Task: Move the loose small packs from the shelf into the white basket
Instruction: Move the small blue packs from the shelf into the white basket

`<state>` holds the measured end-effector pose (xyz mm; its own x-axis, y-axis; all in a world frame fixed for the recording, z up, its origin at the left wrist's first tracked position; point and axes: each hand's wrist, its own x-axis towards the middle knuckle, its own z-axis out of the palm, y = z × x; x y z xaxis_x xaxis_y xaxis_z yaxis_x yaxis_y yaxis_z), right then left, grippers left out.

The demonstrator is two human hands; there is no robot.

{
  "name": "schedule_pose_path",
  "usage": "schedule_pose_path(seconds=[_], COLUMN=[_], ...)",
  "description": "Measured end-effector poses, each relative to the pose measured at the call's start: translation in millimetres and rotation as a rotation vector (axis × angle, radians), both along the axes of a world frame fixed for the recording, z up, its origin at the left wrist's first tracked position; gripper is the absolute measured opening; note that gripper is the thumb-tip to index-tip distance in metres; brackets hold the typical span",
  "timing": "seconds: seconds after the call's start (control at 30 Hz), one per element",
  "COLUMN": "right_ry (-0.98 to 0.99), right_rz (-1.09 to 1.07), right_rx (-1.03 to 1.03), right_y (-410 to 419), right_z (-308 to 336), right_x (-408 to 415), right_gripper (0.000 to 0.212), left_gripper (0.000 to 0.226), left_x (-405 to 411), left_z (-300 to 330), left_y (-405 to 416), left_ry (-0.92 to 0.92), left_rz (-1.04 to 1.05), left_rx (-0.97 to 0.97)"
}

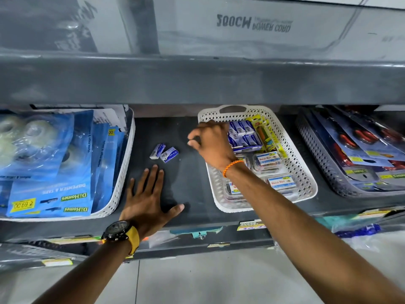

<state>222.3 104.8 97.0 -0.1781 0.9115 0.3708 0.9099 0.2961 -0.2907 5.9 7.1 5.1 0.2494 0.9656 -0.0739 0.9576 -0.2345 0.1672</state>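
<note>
The left hand (149,198), with a black watch on a yellow strap (122,232) at the wrist, lies flat and spread on the dark shelf (188,183), holding nothing. Just beyond its fingertips two loose small packs (164,152), blue and white, lie side by side on the shelf, not touching the hand. To their right the right hand (211,142), an orange cord (232,166) round its wrist, hovers at the left wall of the white basket (306,172), fingers curled loosely; whether it holds anything cannot be told. The basket holds more blue packs (242,133) and clear boxes labelled "Maruti Mart" (267,159). At left, blue packets (54,194) read "D Homes", "Dispenser & Tape" and "69.00". Above, a box (254,23) reads "Power Cord".
</note>
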Motion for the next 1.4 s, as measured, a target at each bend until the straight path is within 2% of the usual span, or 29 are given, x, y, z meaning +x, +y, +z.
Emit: schedule_pose_path(seconds=[0.07,0.13,0.33,0.67,0.73,0.9,1.07,1.13,1.3,1.4], right_ry=[-0.139,-0.195,-0.276,-0.178,-0.184,-0.204,-0.217,-0.246,-0.25,-0.214], right_rz=[0.052,0.084,0.097,0.145,0.145,0.122,0.242,0.268,0.219,0.196], right_rx=[-0.115,-0.191,-0.269,-0.361,-0.369,-0.337,-0.383,-0.367,-0.296,-0.247], right_y=[9,17,38,49,50,51,49,47,44,41], right_z=[-3,-5,-13,-28,-29,-32,-29,-29,-35,-32], right_x=[-17,-31,-64,-85,-87,-89,-88,-88,-88,-87], right_gripper=[0.02,0.031,0.039,0.051,0.048,0.025,0.034,0.031,0.019,0.02], left_gripper=[0.125,0.126,0.119,0.118,0.118,0.118,0.116,0.116,0.117,0.117], left_x=[0,0,3,2,2,2,2,2,2,1], left_z=[2,4,8,9,10,10,7,7,7,5], left_y=[-1,-1,-2,-3,-3,-3,-2,-2,-1,-1], left_ry=[-0.008,-0.013,-0.018,-0.039,-0.045,-0.057,-0.029,-0.027,-0.03,-0.031], left_rz=[0.003,0.008,0.012,0.01,0.011,0.013,0.004,0.002,0.001,-0.002], left_rx=[-0.004,-0.01,-0.025,-0.009,-0.009,-0.003,-0.002,-0.004,-0.015,-0.001])
